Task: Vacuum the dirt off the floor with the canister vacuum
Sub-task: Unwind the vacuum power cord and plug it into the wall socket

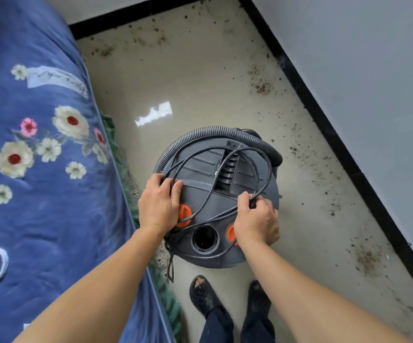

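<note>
Head camera looks down at a shiny, smooth grey floor (200, 82) beside a big bed with a soft blue blanket (39, 194) that has flowers on it. A plain pale wall (361, 58) runs along the right, with a black strip (324, 125) at its bottom.

The canister vacuum (200, 174) stands on the floor in the middle, just beside the bed and right in front of the person's feet. It is round like a drum, dark grey, and made of hard plastic with ridges on top. A bumpy grey hose (190, 138) curls around its far edge. A thin black cord (262, 154) lies in loose loops on the lid.

The left hand (159, 206) rests on the lid's left side, with its fingers curled around some cord loops. The right hand (257, 224) grips the cord too, with its fingers bent tight around it.

Black sandals (204, 295) are on the feet. Near the hands sit a round black hole (205, 238) and two orange knobs (184, 215). Small brown dirt (262, 86) crumbs lie along the wall
</note>
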Motion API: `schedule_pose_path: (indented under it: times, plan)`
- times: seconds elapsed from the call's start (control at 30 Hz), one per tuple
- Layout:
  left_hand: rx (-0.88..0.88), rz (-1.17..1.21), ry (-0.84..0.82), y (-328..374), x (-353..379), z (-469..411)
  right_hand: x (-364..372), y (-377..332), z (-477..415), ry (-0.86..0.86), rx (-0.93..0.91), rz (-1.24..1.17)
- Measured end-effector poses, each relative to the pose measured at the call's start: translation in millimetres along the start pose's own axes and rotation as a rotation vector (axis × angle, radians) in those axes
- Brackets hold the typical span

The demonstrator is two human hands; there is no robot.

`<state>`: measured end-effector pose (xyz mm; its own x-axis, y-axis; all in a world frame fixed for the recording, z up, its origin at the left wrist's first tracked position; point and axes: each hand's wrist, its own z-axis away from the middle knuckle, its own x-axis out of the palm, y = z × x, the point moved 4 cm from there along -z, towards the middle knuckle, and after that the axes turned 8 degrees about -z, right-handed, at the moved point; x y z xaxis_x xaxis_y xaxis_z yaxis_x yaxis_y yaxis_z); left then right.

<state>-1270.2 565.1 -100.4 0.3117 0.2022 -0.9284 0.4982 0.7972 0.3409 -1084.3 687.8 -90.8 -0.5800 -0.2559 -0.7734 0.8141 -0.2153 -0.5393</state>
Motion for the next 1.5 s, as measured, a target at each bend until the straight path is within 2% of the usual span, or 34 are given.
schedule_pose_path:
  times: [0.13,0.2,0.27,0.33,0.47,0.53,0.67,0.8,0.93,1.07,1.17,1.37,1.5]
  plan:
    - [-0.089,0.037,0.131,12,-17,29,-7,-2,-9,-0.198,0.099,-0.018]
    - [-0.139,0.067,0.144,15,-35,48,-14,-4,-8,-0.279,0.094,-0.023]
    - [-0.183,0.166,0.110,19,-54,72,-33,-8,4,-0.273,0.027,-0.076]
    - [-0.217,0.277,0.068,25,-76,102,-59,-3,28,-0.314,0.004,-0.267]
    - [-0.315,0.368,-0.015,40,-107,160,-106,39,69,-0.437,0.245,-0.579]
    - [-0.373,0.466,-0.073,52,-118,182,-127,61,79,-0.497,0.337,-0.634]
    - [-0.343,0.652,-0.153,86,-142,222,-172,78,84,-0.514,0.323,-0.638]
    - [-0.295,0.725,-0.217,108,-165,256,-221,83,83,-0.478,0.210,-0.622]
    - [-0.191,0.697,-0.299,124,-176,299,-281,104,78,-0.423,0.021,-0.543]
    - [-0.102,0.665,-0.321,154,-198,328,-344,121,78,-0.412,-0.088,-0.470]
    - [-0.020,0.656,-0.345,196,-220,327,-392,116,70,-0.396,-0.170,-0.476]
    - [0.145,0.693,-0.379,297,-258,301,-484,87,29,-0.202,-0.348,-0.362]
    - [0.133,0.759,-0.426,360,-262,266,-518,77,-20,-0.188,-0.382,-0.243]
